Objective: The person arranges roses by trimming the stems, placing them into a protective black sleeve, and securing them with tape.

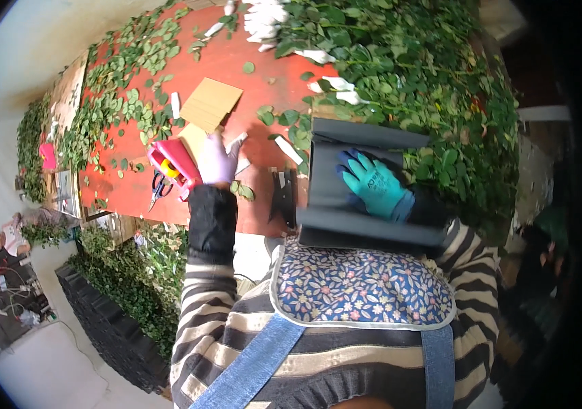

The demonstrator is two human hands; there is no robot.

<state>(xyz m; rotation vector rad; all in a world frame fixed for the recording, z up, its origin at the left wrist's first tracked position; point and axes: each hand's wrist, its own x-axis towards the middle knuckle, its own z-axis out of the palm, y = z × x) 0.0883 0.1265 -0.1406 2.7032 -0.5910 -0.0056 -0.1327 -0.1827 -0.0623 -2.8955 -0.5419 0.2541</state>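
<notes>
My left hand (217, 162), in a pale lavender glove, reaches over the red table beside two pieces of tan cardboard (211, 104). Its fingers touch the lower cardboard piece and look stretched out, though they are slightly blurred. Just left of that hand are a pink tape dispenser (176, 162) with a yellow core and dark-handled scissors (159, 188). In a teal glove, my right hand (376, 189) lies with fingers spread on a black folded sheet (328, 180) in front of my apron. The sheet's near flap (366, 228) is smeared by motion.
Leafy green stems (400, 54) are heaped at the back right, some with white wraps (263, 24). Loose leaves (127, 109) cover the red table's left side. A narrow black strip (282, 194) lies beside the sheet. Stacked black pieces (110, 327) stand lower left.
</notes>
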